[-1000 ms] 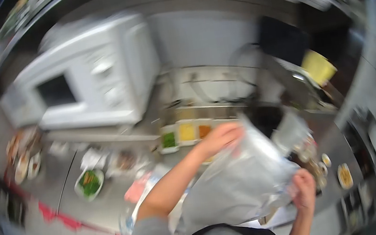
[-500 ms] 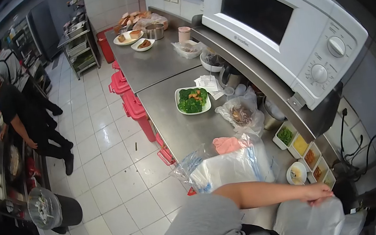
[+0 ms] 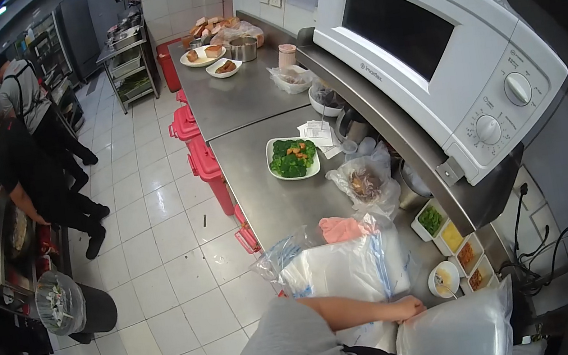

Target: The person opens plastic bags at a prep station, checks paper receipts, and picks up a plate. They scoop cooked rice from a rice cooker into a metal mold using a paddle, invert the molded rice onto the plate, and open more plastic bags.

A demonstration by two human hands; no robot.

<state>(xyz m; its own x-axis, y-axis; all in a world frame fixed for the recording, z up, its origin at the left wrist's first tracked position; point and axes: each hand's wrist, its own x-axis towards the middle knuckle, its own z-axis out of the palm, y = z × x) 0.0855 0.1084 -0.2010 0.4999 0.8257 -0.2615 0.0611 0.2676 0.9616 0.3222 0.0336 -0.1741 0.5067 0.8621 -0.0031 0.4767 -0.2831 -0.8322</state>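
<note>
My left hand is closed on the upper left corner of a clear plastic bag, low in the view at the right. The bag looks full and spreads out near my body. My right hand is out of view. Left of the bag lies a stack of clear plastic bags with blue print, and a pink cloth rests at its back edge. A small white bowl with a utensil stands just behind the held bag, beside white containers of chopped food.
A plate of broccoli sits on the steel counter. Above the counter, at right, is a white microwave on a shelf. Red bins stand along the counter's left side. Two people are at the far left, near a trash bin.
The view has swung left since the first frame. In the last half second my left hand and the bag have moved left, and my right hand has left the view.
</note>
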